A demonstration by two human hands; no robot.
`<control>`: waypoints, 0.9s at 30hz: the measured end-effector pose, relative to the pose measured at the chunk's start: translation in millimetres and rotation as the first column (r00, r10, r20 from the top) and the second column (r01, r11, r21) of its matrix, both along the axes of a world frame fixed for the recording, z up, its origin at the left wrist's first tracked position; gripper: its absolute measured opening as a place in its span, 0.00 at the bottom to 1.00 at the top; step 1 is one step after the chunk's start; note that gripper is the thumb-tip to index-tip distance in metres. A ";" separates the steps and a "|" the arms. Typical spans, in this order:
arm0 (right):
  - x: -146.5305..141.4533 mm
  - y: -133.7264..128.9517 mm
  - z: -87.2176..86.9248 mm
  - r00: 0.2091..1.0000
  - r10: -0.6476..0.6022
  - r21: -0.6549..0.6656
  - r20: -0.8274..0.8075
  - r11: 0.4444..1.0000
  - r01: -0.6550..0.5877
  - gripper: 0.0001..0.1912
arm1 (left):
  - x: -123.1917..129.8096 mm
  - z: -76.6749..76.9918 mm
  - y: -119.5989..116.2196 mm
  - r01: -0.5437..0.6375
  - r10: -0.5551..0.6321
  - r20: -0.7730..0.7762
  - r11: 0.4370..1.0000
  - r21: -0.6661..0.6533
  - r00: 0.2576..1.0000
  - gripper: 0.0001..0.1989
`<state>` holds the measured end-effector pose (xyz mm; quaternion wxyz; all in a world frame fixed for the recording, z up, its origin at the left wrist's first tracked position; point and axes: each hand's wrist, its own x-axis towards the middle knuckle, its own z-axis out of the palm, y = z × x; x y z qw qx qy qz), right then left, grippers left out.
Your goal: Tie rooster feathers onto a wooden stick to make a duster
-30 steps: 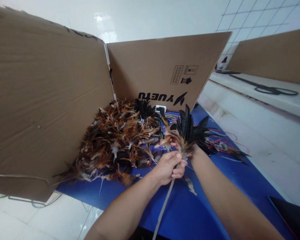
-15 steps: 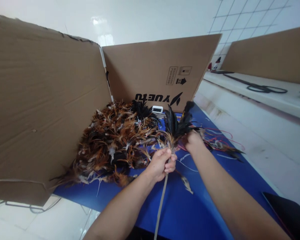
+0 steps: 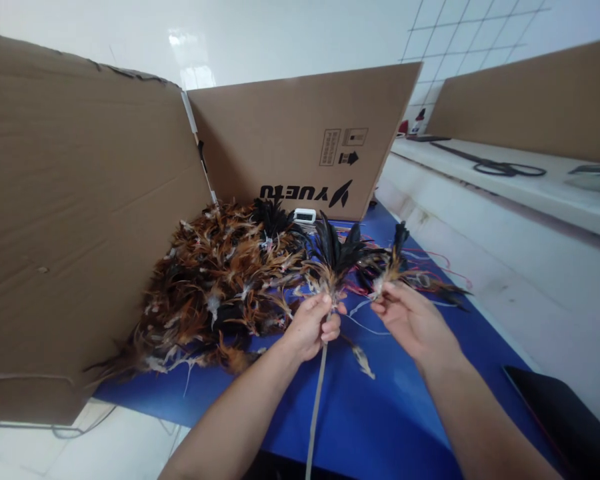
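Note:
My left hand (image 3: 314, 325) is closed around a thin pale stick (image 3: 316, 407) just below a bunch of black and brown feathers (image 3: 333, 250) at its top. The stick's lower end runs down towards me. To the right, my right hand (image 3: 413, 317) pinches a smaller feather tuft (image 3: 394, 263) by its pale base, apart from the bunch. A large pile of brown and black feather tufts (image 3: 220, 273) lies on the blue table (image 3: 380, 427), left of my hands. One loose feather (image 3: 363, 360) rests on the table below them.
Cardboard panels stand at the left (image 3: 80, 213) and at the back (image 3: 290, 140). By the back panel sits a small white digital display (image 3: 305, 215). Red cords (image 3: 445, 260) trail on the right. Scissors (image 3: 505, 168) lie on a white ledge (image 3: 555, 200); a dark flat object (image 3: 555, 407) is at lower right.
My right hand has moved back from behind the feather bunch and turned, with a small feather tuft now visible in its fingers. My left hand keeps its hold on the stick. The view shifted slightly.

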<state>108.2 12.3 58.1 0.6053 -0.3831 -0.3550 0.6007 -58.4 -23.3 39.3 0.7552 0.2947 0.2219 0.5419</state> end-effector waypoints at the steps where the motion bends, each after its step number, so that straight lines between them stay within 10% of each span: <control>1: -4.1 -6.6 -0.1 0.999 0.035 -0.005 0.006 0.999 -0.035 0.08 | 0.9 -0.7 -0.3 0.001 -0.001 -0.008 1.000 0.000 1.000 0.18; 27: -24.1 -25.0 -15.8 0.959 0.117 0.016 0.257 0.992 -0.126 0.08 | 11.6 -6.5 -4.4 0.063 -0.051 -0.177 0.996 0.063 0.983 0.19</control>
